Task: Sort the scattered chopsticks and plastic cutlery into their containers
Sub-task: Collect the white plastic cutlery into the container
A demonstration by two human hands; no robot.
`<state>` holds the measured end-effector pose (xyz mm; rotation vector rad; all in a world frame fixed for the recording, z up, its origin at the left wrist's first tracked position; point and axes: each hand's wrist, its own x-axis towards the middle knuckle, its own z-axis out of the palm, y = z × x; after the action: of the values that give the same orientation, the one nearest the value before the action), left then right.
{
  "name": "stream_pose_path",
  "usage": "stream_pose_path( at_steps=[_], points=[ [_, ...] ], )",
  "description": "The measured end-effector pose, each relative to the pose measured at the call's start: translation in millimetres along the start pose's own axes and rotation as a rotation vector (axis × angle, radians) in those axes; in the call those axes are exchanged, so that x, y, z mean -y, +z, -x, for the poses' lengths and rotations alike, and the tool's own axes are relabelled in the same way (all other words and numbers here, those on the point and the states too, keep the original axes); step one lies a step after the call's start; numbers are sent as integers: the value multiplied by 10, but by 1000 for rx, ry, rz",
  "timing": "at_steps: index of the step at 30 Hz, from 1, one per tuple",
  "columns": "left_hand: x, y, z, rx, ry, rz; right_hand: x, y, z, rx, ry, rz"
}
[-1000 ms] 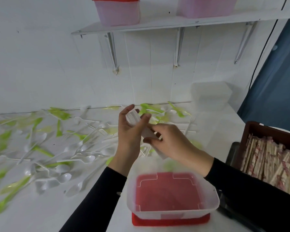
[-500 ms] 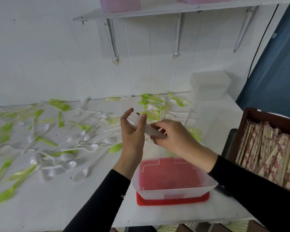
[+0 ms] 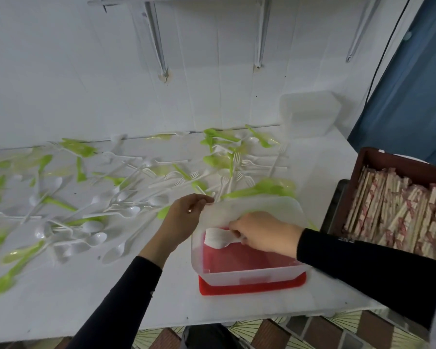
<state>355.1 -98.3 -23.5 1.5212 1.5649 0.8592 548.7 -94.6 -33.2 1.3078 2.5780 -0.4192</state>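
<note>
- The right hand (image 3: 262,234) reached down into the clear tub (image 3: 249,275), its grip clenched on a stack of white spoons (image 3: 218,238). Fingers and thumb pinched the handles, and the nested bowls pointed left.
- The stack of white spoons sat inside the tub, low over its red-looking floor and close to the left wall. Whether it touched the floor could not be told.
- The left hand (image 3: 184,219) was at the tub's far left corner, its fingers curled and its grip closed on the rim there.
- The clear tub stood on a red lid (image 3: 252,289) near the front edge of the white tabletop (image 3: 60,306).
- Loose white spoons (image 3: 93,229) lay scattered on the tabletop to the left of the left hand. They were mixed with green cutlery (image 3: 259,190), some of it just behind the tub, and white forks (image 3: 237,158) lay further back.
- A brown box (image 3: 388,159) stood at the right, just beside the tub, packed with paper-wrapped chopsticks (image 3: 400,217) lying side by side.
- A second clear container (image 3: 310,114) sat at the tabletop's back right corner against the white wall, well apart from both hands.
- Both arms wore black sleeves down to the wrist.
</note>
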Motion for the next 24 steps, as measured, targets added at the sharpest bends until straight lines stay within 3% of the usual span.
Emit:
stream_pose_path(
  at_steps=[6, 8, 13, 17, 21, 24],
  points=[
    [46, -73, -55, 88, -15, 24, 303, 114, -151, 85, 105, 440],
    [58, -98, -71, 122, -14, 18, 275, 128, -192, 109, 164, 457],
    [101, -169, -180, 189, -40, 99, 160, 21, -172, 116, 86, 423],
    [90, -203, -340, 157, -79, 226, 104, -282, -107, 231, 89, 150],
    [82, -213, -595, 115, -78, 214, -122, -768, -68, 387, 111, -406],
    [85, -152, -883, 37, -24, 68, -537, -1164, -215, 215, 166, -600]
  ],
)
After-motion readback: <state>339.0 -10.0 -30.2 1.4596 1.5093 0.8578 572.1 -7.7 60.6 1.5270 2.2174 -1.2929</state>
